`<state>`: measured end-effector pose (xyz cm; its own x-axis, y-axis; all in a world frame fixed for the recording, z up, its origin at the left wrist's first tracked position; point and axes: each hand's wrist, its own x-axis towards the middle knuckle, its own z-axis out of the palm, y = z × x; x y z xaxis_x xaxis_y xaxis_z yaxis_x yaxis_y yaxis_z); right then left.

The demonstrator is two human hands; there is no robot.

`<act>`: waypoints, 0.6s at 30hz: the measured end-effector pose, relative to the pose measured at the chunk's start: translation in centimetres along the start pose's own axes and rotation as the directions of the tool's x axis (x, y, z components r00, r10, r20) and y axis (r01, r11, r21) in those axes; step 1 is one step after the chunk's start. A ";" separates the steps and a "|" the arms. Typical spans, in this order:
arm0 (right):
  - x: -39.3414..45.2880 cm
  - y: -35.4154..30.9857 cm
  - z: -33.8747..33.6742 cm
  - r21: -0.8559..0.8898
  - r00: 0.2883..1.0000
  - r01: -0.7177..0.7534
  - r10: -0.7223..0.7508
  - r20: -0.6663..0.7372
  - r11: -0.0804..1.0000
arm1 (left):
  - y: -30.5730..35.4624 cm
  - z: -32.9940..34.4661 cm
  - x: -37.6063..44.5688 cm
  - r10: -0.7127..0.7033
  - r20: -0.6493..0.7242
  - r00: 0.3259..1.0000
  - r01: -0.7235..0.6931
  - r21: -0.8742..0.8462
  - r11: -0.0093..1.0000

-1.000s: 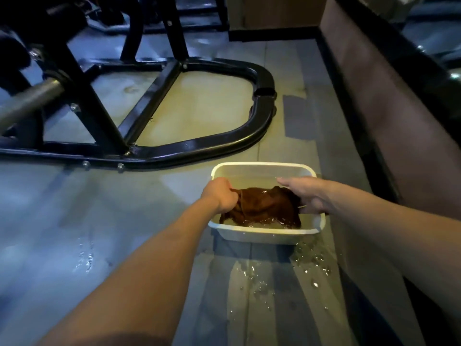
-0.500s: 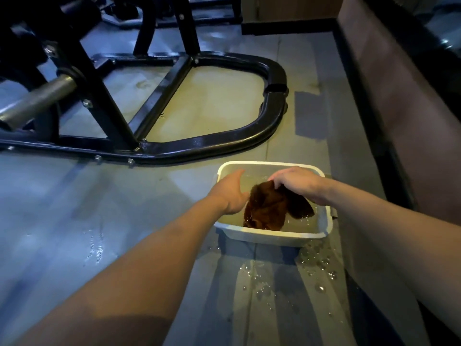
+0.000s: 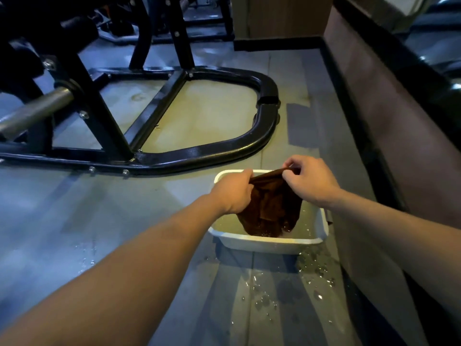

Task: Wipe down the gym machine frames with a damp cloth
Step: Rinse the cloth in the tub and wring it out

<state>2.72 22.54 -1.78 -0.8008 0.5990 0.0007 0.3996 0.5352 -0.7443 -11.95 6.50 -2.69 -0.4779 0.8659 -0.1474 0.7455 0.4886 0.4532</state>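
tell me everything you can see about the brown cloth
The cloth is dark brown, soft fabric, soaked and glistening. It hangs in folds over the white tub, its top edge stretched between the left hand and right hand, which each grip a corner. Its lower end dips into the water in the tub, where droplets show around it.

cloth (image 3: 270, 208): wet brown fabric; tub (image 3: 264, 242): smooth white plastic; frame (image 3: 212, 151): glossy black metal; floor (image 3: 74, 221): matt, wet
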 end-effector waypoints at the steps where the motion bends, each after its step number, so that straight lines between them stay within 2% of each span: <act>1: -0.3 -0.1 0.0 0.008 0.999 0.021 -0.020 -0.045 1.000 | -0.1 -0.2 0.1 0.015 -0.032 0.999 -0.014 0.017 1.000; 3: -0.4 -0.1 -0.1 -0.036 0.993 0.079 -0.082 -0.079 0.996 | -0.5 -0.3 0.2 0.064 -0.086 0.994 -0.056 0.083 0.995; 4: -0.3 0.2 0.0 -0.076 0.993 0.105 -0.109 -0.046 0.992 | -0.9 -0.2 0.2 0.093 -0.086 0.992 -0.082 0.123 0.989; 5: -0.2 0.6 0.1 -0.112 0.993 0.117 -0.115 0.027 0.987 | -1.3 -0.1 0.3 0.111 -0.065 0.992 -0.099 0.169 0.981; 7: -0.2 1.8 0.6 -0.189 0.965 0.087 -0.036 0.259 0.978 | -2.0 0.0 0.3 0.101 0.025 0.995 -0.104 0.280 0.954; 9: -0.6 3.5 1.3 -0.395 0.907 0.084 0.095 0.410 0.915 | -2.5 0.5 0.3 0.052 0.111 0.992 -0.088 0.345 0.935; 11: -0.9 4.8 1.7 -0.607 0.892 0.181 0.130 0.433 0.774 | -2.6 1.1 0.1 0.001 0.172 0.985 -0.063 0.354 0.933; 13: -1.0 5.4 2.3 -0.691 0.905 0.222 0.118 0.409 0.688 | -2.8 2.0 -0.1 -0.026 0.219 0.975 -0.053 0.347 0.936; 18: -0.9 4.8 4.4 -0.696 0.891 0.253 0.119 0.438 0.672 | -3.3 3.9 -0.1 -0.051 0.301 0.952 -0.058 0.343 0.937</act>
<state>3.38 21.98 -8.27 -0.8616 0.3363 -0.3803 0.3766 0.9257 -0.0345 -12.56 5.24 -7.58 -0.3535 0.8317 -0.4282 0.8861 0.4444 0.1315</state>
